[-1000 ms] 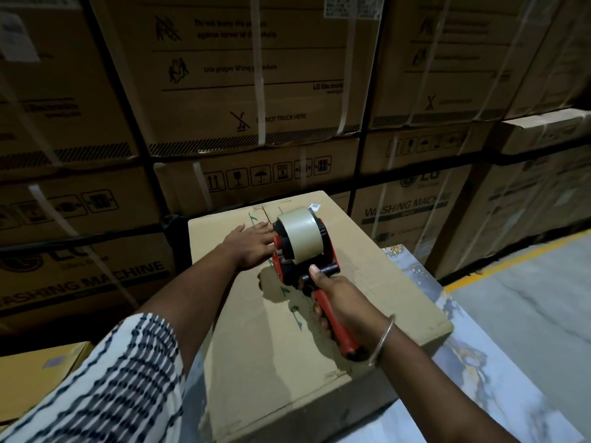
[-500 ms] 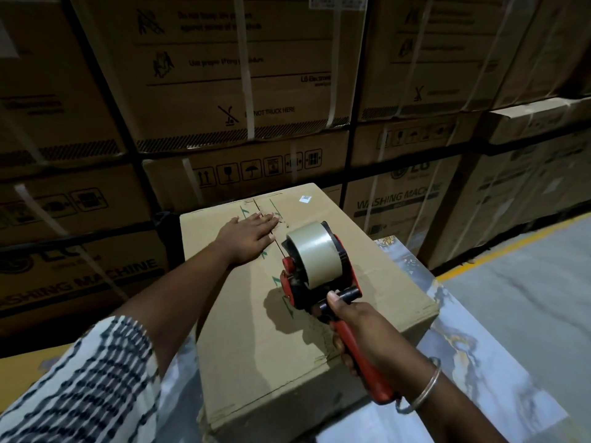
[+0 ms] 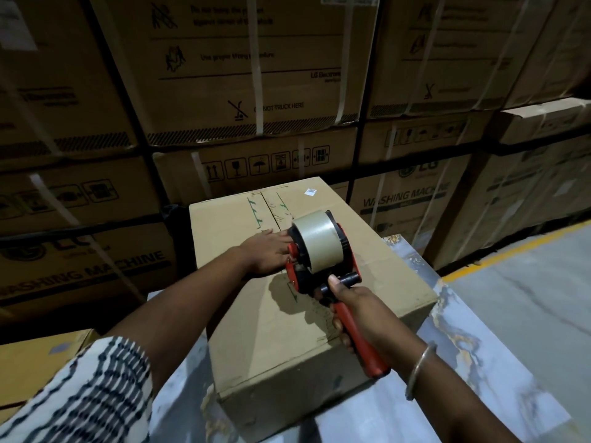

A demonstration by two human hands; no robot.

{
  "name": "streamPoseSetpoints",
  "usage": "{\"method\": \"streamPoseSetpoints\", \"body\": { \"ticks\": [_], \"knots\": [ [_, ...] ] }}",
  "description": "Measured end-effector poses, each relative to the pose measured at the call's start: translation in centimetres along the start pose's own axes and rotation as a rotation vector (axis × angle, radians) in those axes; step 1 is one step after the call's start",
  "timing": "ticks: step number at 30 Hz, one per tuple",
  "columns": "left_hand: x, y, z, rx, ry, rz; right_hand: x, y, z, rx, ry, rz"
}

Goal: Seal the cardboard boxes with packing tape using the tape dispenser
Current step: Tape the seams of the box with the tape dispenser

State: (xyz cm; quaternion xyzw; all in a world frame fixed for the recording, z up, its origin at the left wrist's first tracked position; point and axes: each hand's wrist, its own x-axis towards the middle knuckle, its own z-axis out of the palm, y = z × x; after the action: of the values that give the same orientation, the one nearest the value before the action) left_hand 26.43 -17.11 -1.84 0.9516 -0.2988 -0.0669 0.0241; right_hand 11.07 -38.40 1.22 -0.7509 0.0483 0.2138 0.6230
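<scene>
Cardboard box (image 3: 307, 314) for sealing sits on a grey marbled table (image 3: 479, 362), its long side running away from the person toward a wall of stacked cartons (image 3: 243, 75). Those cartons fill the background, bound with pale straps and printed with handling symbols and the words "WASHING MACHINE". To the right lies a grey floor (image 3: 527, 282) with a yellow line (image 3: 499, 254) painted across it. At lower left, the corner of another carton (image 3: 35, 362) shows beside a sleeve (image 3: 89, 398) patterned in white and dark stripes.

On the box top, the centre seam runs lengthwise with green marks beside it, and a small white sticker (image 3: 311, 191) sits near the far right corner. The tape dispenser (image 3: 319, 260), red and black with a roll of pale tape (image 3: 315, 244) on it, stands on the box over the seam around the middle.

The left hand (image 3: 268, 254) lies flat on the box top with fingers straight, just left of the dispenser and touching it. The right hand (image 3: 355, 311) grips the dispenser's red handle, thumb up against the black roller bar. A metal bangle (image 3: 419, 369) circles the right wrist.
</scene>
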Motion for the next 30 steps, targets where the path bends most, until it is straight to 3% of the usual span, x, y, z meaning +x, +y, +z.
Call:
{"method": "streamPoseSetpoints", "body": {
  "ticks": [12,16,20,24,30],
  "knots": [
    [1.3,-2.0,0.6,0.002,-0.131,-0.007,-4.3,3.1,-2.1,0.014,0.009,-0.004],
    [1.1,-1.3,1.3,0.007,-0.017,-0.098,-4.4,3.0,-1.8,0.033,0.015,-0.028],
    [-0.9,2.6,2.2,-0.127,0.133,-0.031,-4.4,3.1,-1.6,0.079,0.005,-0.024],
    [-1.9,4.5,2.0,-0.011,-0.005,-0.015,-4.4,2.9,-1.3,0.080,0.015,-0.015],
    [-1.4,3.9,2.2,0.017,-0.059,-0.018,-5.9,4.1,-1.2,0.075,0.046,-0.052]
  ]
}}
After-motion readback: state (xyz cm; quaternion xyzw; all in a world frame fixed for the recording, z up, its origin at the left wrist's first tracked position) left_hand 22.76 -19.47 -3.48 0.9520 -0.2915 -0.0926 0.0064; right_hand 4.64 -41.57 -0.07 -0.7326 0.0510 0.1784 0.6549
